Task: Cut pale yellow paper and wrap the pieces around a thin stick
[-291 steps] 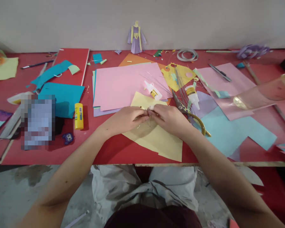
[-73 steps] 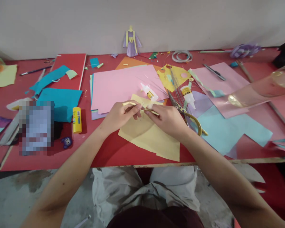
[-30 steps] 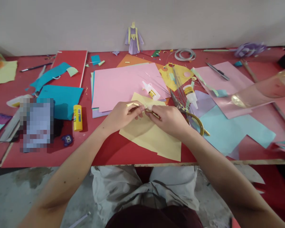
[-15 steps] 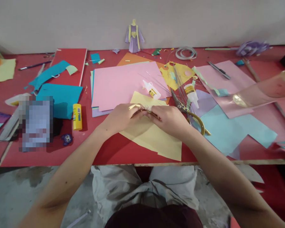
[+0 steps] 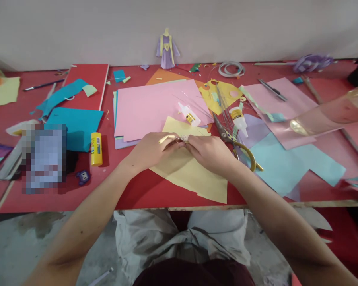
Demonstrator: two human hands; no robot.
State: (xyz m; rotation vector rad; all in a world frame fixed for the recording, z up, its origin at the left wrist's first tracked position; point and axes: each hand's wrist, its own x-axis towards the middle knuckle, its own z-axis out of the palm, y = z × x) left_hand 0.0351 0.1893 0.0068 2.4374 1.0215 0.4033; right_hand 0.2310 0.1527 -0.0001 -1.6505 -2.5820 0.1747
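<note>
My left hand (image 5: 150, 150) and my right hand (image 5: 207, 151) meet over a pale yellow sheet of paper (image 5: 201, 174), fingertips pinched together. A small rolled strip of yellow paper (image 5: 166, 139) juts out over the left fingers. Thin wire runs from it to a small whitish bit (image 5: 183, 138) between the two hands. The fingers hide most of this small piece. Just beyond my hands a small white glue bottle (image 5: 189, 114) lies on pink paper (image 5: 155, 107). Yellow-handled scissors (image 5: 234, 143) rest to the right of my right hand.
A yellow glue stick (image 5: 96, 149) stands left of my hands, near teal paper (image 5: 74, 127). Another glue bottle (image 5: 238, 120) and thin wires (image 5: 222, 99) lie right of centre. A paper doll (image 5: 167, 49) leans on the wall. A clear bottle (image 5: 328, 111) lies at the right.
The hands stay together with only slight finger movement. The rolled strip has shifted a little left and down, and less of the whitish bit shows. The whole view has moved slightly.
</note>
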